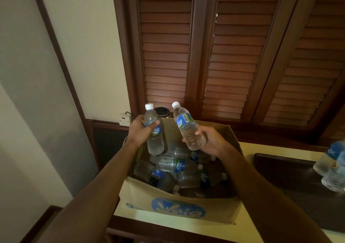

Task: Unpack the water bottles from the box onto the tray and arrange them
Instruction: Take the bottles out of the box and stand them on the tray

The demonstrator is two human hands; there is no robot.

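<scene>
Gripping one bottle each, left hand (139, 130), right hand (211, 140), above box (179, 205).

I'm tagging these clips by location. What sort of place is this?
Probably a hotel or guest room, though that's a guess: dark wooden louvred shutters, a dark serving tray on a cream counter, and a carton of small water bottles being unpacked.

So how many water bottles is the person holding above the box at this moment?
2. One bottle is upright in the left hand; the other bottle is tilted in the right hand. More lie in the box, some possibly hidden.
</scene>
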